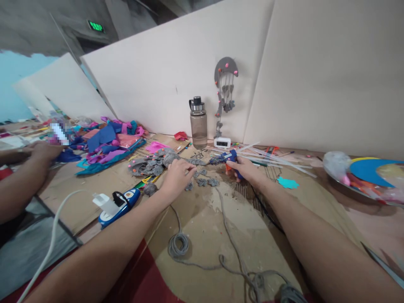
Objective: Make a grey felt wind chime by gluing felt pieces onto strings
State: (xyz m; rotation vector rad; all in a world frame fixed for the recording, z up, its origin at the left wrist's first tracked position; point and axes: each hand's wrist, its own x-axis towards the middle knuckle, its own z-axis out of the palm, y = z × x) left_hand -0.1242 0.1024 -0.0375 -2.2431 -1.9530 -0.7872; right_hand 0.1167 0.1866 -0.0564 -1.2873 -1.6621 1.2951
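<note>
My right hand (246,170) is wrapped round a blue hot glue gun (229,157), its nozzle pointing left over the cardboard. Opposite it, my left hand (177,179) has thumb and fingers pinched together; whatever may be between them is too small to make out. Several small grey felt flowers (202,182) lie between and just below the two hands. Behind my left hand is a heap of grey felt shapes (150,165) with pink and orange dots. Grey cord (225,214) trails toward me over the cardboard, with a coil (178,245) at its left.
A water bottle (198,126) and small white device (222,142) stand behind. Glue sticks (277,158) lie right, near a filled metal bowl (341,185). At left are a power strip (121,206), coloured felt (105,139) and another person's arm (25,185). A grey moon hanging (226,67) is on the board.
</note>
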